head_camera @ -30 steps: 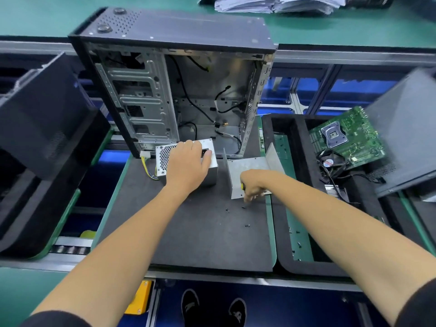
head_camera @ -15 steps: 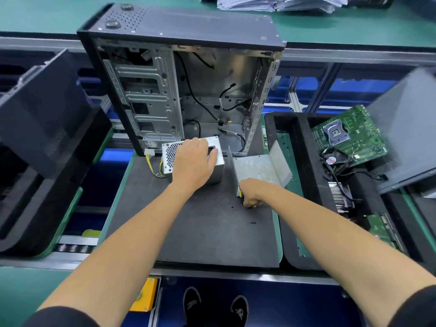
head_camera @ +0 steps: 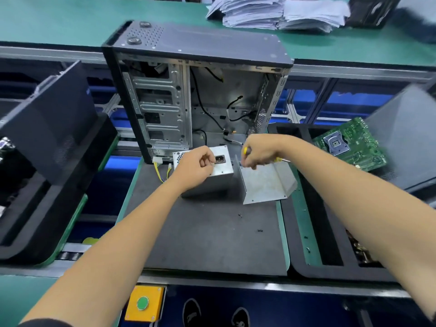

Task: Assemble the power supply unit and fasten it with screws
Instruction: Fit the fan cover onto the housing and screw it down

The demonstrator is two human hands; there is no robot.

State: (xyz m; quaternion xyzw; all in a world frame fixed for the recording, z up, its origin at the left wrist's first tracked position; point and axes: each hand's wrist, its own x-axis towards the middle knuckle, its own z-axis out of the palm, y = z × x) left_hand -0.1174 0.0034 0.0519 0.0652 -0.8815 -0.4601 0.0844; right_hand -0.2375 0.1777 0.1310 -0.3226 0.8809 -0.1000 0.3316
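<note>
Greys, greens and yellow showing across the bench

The power supply unit [head_camera: 219,172] is showing silver-grey with yellow wires [head_camera: 160,172]; the mat [head_camera: 207,232] is lying dark grey, green-edged; the tabletop [head_camera: 70,17] is showing teal; the circuit board [head_camera: 351,143] is gleaming green; the button box [head_camera: 144,303] is glowing yellow with a green button.

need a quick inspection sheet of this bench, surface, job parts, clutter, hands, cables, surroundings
surface: dark mat on a green-edged pallet.
job's things: power supply on the mat beside a bent metal bracket; open computer case stands behind.
clutter: loose screws on the mat.
hands: left hand grips the power supply; right hand holds a yellow-handled screwdriver.
cables: yellow wires left of the supply.
surroundings: motherboard at right; paper stack behind.
</note>
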